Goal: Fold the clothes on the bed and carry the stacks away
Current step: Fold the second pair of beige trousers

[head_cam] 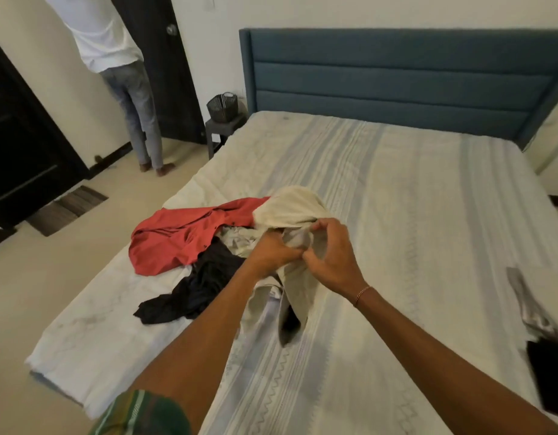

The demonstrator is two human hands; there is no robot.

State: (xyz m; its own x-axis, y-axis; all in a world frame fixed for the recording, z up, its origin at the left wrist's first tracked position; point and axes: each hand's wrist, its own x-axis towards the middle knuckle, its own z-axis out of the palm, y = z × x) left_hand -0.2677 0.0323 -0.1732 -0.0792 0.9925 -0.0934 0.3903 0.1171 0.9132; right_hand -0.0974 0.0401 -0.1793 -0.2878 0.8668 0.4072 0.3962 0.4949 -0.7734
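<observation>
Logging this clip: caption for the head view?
Both hands, left and right, grip a cream garment above red and black clothes on the bed.

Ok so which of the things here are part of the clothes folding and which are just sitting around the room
Part of the job:
cream garment, gripped by left hand and right hand
red shirt
black garment
bed
dark clothes at the right edge, possibly already folded

Just lying about:
black basket on the small side table
floor mat
headboard
</observation>
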